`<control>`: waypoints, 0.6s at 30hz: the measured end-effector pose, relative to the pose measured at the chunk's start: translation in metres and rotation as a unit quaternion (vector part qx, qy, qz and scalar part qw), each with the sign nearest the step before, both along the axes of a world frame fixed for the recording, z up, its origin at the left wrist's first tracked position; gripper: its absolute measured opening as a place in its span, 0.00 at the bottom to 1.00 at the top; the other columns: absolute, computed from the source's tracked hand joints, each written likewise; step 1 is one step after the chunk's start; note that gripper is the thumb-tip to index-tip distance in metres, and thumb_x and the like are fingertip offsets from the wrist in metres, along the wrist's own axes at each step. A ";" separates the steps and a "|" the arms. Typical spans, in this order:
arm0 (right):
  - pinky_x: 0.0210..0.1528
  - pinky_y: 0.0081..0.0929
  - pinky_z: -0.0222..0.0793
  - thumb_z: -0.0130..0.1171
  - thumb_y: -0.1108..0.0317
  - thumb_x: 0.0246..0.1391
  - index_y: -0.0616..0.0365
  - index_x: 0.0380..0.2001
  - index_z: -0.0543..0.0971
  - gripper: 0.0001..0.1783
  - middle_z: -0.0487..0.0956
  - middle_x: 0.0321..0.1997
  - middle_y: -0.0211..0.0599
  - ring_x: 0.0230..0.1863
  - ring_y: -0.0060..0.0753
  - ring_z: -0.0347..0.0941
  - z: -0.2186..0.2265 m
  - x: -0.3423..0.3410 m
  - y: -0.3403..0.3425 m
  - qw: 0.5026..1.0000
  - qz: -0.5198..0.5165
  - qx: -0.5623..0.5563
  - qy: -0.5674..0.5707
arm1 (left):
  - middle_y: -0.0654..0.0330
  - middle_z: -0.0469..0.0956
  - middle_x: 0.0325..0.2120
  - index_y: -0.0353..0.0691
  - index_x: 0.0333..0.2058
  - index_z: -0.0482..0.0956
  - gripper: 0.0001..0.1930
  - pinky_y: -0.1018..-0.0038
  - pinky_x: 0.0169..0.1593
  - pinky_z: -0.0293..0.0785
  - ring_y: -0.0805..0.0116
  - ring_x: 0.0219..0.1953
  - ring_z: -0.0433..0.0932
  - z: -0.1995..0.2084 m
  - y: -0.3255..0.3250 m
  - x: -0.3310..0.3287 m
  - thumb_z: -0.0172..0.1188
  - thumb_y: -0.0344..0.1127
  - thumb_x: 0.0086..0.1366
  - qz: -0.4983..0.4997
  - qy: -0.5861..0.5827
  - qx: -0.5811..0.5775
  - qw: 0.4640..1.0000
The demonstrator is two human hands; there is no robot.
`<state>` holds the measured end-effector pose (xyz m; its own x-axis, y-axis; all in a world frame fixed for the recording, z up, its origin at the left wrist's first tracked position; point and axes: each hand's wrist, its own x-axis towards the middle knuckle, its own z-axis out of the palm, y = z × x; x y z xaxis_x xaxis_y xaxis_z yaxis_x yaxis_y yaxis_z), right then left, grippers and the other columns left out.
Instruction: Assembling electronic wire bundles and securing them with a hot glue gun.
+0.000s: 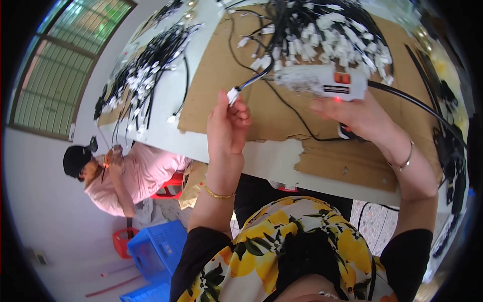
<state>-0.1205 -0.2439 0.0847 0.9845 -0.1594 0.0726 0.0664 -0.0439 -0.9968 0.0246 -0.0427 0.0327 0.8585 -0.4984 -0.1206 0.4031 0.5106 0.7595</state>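
Between the fingertips of my left hand (229,121) is a small white cable connector (233,95), held over the cardboard's edge. Dark and blue wires run from it up to a black cable. My right hand (354,115) is wrapped round a white hot glue gun (322,80) with an orange switch and a glowing red light. The gun's nozzle points left, close to the wires behind the connector. Whether the nozzle touches them I cannot tell. A thick black cord (417,95) leaves the gun's back end toward the right.
A large heap of black cables with white connectors (327,43) lies on the cardboard sheet (211,85). Another cable bundle (146,75) lies farther left on the white table. Black cables (448,146) line the right edge. A person in pink (136,176) sits at left; blue crates (158,246) stand below.
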 end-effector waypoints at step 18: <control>0.29 0.18 0.63 0.64 0.52 0.39 0.61 0.32 0.74 0.24 0.74 0.26 0.30 0.26 0.20 0.69 -0.008 0.007 -0.008 0.995 -0.079 -0.013 0.051 | 0.57 0.71 0.18 0.29 0.31 0.69 0.15 0.83 0.21 0.71 0.72 0.16 0.69 0.223 -0.019 0.202 0.45 0.39 0.64 0.261 -0.349 -0.022 0.900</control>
<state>-0.1136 -0.2519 0.0764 0.9497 -0.3126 -0.0206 -0.0450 -0.0712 -0.9964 0.2269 -0.0614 0.2557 0.8361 0.0034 0.5485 -0.4676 0.5273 0.7095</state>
